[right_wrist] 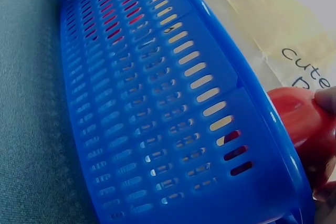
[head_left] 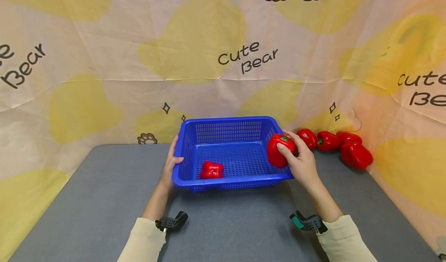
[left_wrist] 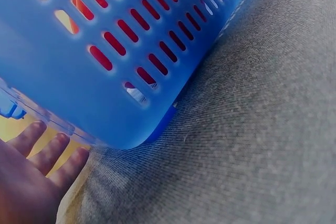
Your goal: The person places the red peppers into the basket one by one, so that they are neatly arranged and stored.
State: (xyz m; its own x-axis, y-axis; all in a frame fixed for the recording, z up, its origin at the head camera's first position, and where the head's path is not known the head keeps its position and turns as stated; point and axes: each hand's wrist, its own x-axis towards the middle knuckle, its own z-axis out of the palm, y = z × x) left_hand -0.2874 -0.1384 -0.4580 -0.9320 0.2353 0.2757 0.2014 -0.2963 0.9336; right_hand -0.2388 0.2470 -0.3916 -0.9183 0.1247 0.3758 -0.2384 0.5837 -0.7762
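Observation:
A blue plastic basket [head_left: 228,182] with slotted walls sits on the grey table. Inside it, near the front left, lies a red bell pepper [head_left: 211,170]; its red shows through the slots in the left wrist view. My left hand [head_left: 170,165] rests against the basket's left side, thumb at the rim, and its fingers [left_wrist: 50,153] look straight in the left wrist view. With thumb and fingers, my right hand [head_left: 303,163] grips another red bell pepper [head_left: 277,155], green stem up, at the basket's right rim. The right wrist view shows this pepper [right_wrist: 302,121] just beyond the rim.
Several more red bell peppers [head_left: 356,155] lie grouped on the table [head_left: 104,200] to the right of the basket. A printed cloth [head_left: 195,60] hangs behind the table and along its right side.

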